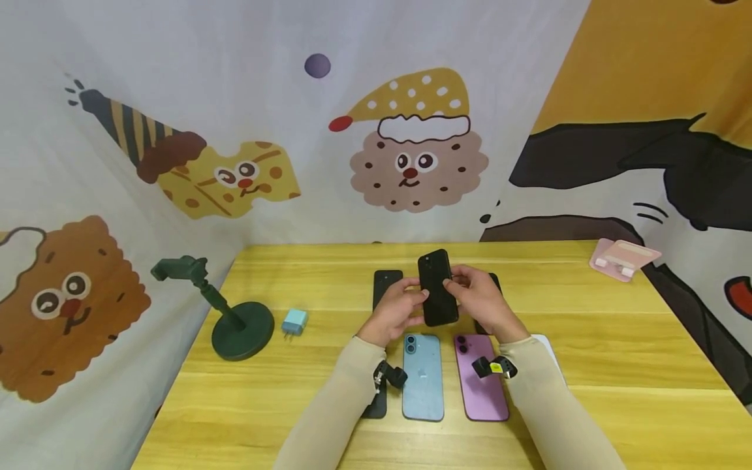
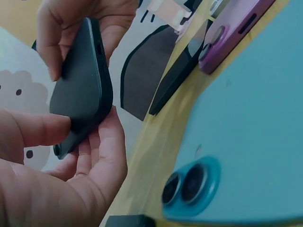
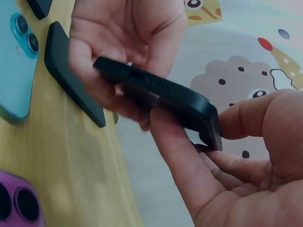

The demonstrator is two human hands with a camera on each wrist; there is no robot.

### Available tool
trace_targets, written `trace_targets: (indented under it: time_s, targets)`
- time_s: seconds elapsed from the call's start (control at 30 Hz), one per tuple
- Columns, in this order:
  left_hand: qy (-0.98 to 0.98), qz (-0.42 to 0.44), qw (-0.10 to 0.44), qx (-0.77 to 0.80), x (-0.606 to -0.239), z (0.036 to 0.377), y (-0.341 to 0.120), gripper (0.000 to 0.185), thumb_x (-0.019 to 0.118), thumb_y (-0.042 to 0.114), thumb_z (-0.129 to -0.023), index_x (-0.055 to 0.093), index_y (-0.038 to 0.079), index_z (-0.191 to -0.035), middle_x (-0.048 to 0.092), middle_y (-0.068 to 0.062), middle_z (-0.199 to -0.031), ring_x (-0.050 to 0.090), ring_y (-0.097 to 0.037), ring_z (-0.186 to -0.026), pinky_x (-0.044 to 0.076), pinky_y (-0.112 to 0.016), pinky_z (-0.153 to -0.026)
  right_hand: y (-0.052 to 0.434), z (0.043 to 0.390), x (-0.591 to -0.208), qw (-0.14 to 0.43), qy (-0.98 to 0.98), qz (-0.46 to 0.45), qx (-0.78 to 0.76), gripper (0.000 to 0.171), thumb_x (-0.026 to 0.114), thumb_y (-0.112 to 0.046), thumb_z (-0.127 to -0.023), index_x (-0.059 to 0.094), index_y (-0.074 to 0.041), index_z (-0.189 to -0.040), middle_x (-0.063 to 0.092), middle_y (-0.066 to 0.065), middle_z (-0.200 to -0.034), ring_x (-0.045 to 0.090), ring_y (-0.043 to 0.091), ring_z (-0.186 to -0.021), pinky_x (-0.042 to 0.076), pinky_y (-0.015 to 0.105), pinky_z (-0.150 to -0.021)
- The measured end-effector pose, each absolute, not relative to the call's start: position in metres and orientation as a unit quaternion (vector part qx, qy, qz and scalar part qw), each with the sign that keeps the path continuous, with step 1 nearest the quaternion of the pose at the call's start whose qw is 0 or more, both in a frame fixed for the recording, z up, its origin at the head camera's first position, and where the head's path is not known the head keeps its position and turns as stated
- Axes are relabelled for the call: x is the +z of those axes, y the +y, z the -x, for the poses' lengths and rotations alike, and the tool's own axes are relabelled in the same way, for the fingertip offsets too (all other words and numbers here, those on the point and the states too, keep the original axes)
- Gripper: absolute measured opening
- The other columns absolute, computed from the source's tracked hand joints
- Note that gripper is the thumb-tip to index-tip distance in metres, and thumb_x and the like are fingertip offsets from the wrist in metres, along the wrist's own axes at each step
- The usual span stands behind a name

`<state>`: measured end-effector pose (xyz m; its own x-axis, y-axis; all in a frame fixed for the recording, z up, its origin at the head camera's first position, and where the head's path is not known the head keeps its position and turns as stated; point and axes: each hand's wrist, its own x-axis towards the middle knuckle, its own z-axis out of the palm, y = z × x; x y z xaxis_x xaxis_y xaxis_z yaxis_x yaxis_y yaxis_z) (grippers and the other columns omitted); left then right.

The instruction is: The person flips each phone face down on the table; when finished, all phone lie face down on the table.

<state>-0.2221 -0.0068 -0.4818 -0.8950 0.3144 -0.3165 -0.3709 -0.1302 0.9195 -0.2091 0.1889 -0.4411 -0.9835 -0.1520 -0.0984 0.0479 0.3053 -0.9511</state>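
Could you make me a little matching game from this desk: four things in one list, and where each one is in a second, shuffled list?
Things:
1. black phone
2. blue phone
3. pink stand
4. green holder

Places:
A. far right corner of the table
B. held up in both hands
C. left edge of the table
D. lying flat beside the purple phone

Pairs: 1-B, 2-D, 3-A, 4-C

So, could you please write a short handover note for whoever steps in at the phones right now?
Left hand and right hand: both grip the black phone, held above the table.
On the table: blue phone and purple phone lie camera side up; another dark phone lies behind the hands.
Done: black phone lifted.
Left: probably setting it down; blue and purple phones untouched.
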Motion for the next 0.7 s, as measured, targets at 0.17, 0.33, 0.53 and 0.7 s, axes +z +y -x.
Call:
trace_targets:
  time_s: [0.17, 0.33, 0.53, 0.7]
  targets:
    - [0.66, 0.014, 0.204, 0.723, -0.48, 0.226, -0.011, 0.045, 0.067, 0.013, -0.104, 0.057, 0.007, -0.147, 0.067, -0.017, -0.127, 0.073, -0.028, -0.105, 0.065, -0.039, -0.082, 0.194, 0.214, -0.449, 0.084, 0.795, 0.023, -0.6, 0.044, 0.059, -0.015, -0.108, 0.053, 0.006, -0.147, 0.065, 0.027, -0.116, 0.074, 0.026, -0.089, 0.067, 0.044, -0.073]
    - [0.702, 0.014, 0.188, 0.687, -0.48, 0.228, -0.014, 0.047, 0.07, 0.009, -0.102, 0.06, 0.011, -0.148, 0.064, -0.016, -0.126, 0.075, -0.024, -0.1, 0.066, -0.037, -0.084, 0.197, 0.219, -0.462, 0.073, 0.815, 0.004, -0.575, 0.045, 0.062, -0.016, -0.106, 0.055, 0.005, -0.145, 0.067, 0.025, -0.11, 0.073, 0.023, -0.081, 0.067, 0.041, -0.069]
    - [0.736, 0.014, 0.168, 0.656, -0.479, 0.228, -0.014, 0.05, 0.07, 0.003, -0.1, 0.061, 0.009, -0.149, 0.064, -0.014, -0.123, 0.073, -0.022, -0.102, 0.065, -0.035, -0.088, 0.198, 0.229, -0.482, 0.071, 0.835, -0.02, -0.546, 0.043, 0.067, -0.017, -0.104, 0.058, 0.002, -0.142, 0.073, 0.024, -0.113, 0.074, 0.02, -0.076, 0.066, 0.036, -0.066]
    - [0.751, 0.011, 0.166, 0.639, -0.478, 0.227, -0.014, 0.054, 0.071, 0.002, -0.099, 0.058, 0.004, -0.151, 0.066, -0.014, -0.125, 0.073, -0.024, -0.108, 0.064, -0.037, -0.092, 0.196, 0.234, -0.489, 0.078, 0.845, -0.034, -0.527, 0.046, 0.068, -0.017, -0.104, 0.058, 0.003, -0.144, 0.074, 0.023, -0.114, 0.072, 0.019, -0.076, 0.065, 0.033, -0.065]
